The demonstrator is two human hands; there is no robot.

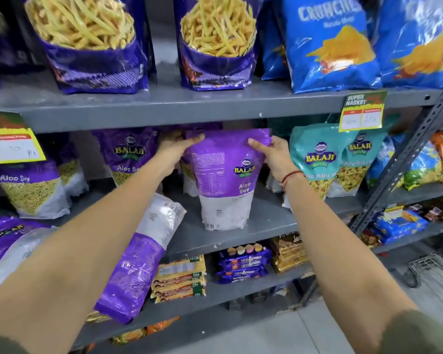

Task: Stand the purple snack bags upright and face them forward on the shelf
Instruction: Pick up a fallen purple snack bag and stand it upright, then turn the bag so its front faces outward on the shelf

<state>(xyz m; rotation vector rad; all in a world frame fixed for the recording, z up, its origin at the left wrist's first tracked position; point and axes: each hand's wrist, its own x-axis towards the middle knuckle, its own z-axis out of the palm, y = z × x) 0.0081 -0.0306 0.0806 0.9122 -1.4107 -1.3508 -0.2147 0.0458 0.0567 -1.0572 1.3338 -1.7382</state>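
Both hands, left hand (175,149) and right hand (274,155), pinch the top corners of the upright Aloo Sev bag (225,180) (back panel showing), beside the teal Balaji bag (315,154).

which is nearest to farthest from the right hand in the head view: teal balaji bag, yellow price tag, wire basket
From the right hand:
1. teal Balaji bag, just to its right
2. yellow price tag, above it on the right
3. wire basket, floor, far lower right

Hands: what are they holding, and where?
Both hands, left and right, hold the purple bag by its top corners.
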